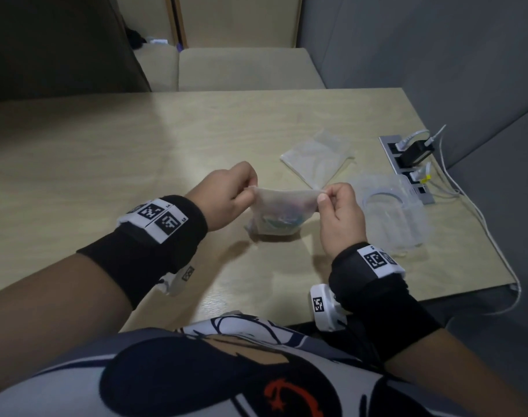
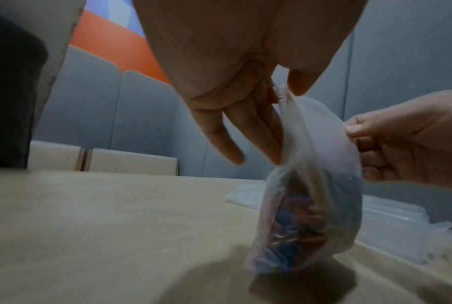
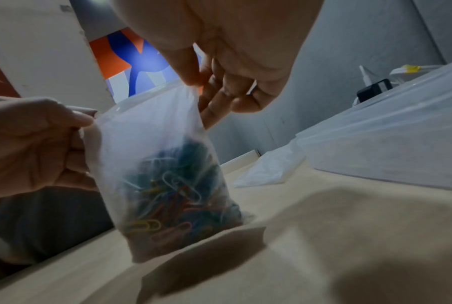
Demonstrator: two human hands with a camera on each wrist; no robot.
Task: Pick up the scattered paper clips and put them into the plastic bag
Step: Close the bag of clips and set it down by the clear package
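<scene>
Booth table (image 1: 136, 152) showing no loose clips. Left hand (image 1: 226, 197) and right hand (image 1: 337, 212) pinching opposite top corners of plastic bag (image 1: 279, 206), bottom resting on table. Paper clips (image 3: 172, 201) lying inside. Collection seemingly done; sealing possibly remaining.

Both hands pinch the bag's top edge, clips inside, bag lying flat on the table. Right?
Not flat: the plastic bag hangs upright from the left hand and right hand, as the right wrist view shows. The paper clips are inside.
</scene>
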